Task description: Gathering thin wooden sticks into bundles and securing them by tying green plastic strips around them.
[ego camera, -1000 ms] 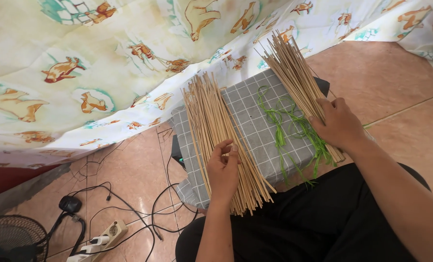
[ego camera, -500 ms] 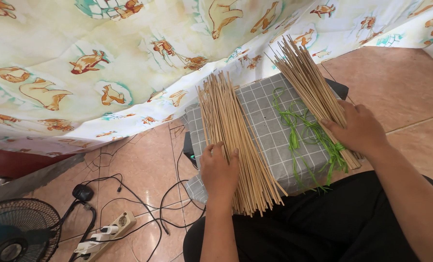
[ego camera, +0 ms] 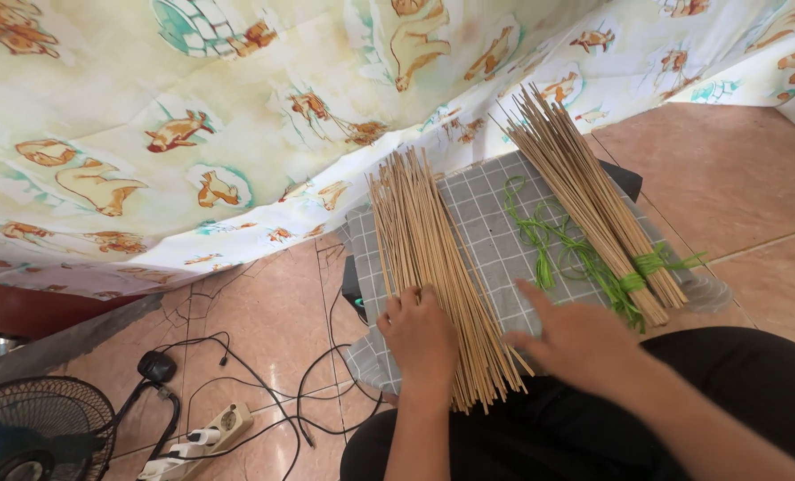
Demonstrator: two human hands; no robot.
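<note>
On the grey checked cloth (ego camera: 491, 240), the left hand (ego camera: 421, 334) rests palm-down on a loose bundle of bamboo sticks (ego camera: 429, 258), fingers curled over them. Right hand (ego camera: 575, 338) hovers open, fingers spread, near green raffia strings (ego camera: 549, 245). Farther right lies a tied stick bundle (ego camera: 589, 196).

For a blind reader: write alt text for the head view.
A left hand rests on loose sticks on a grey checked cloth; the right hand hovers open beside a bundle tied with green string.
</note>
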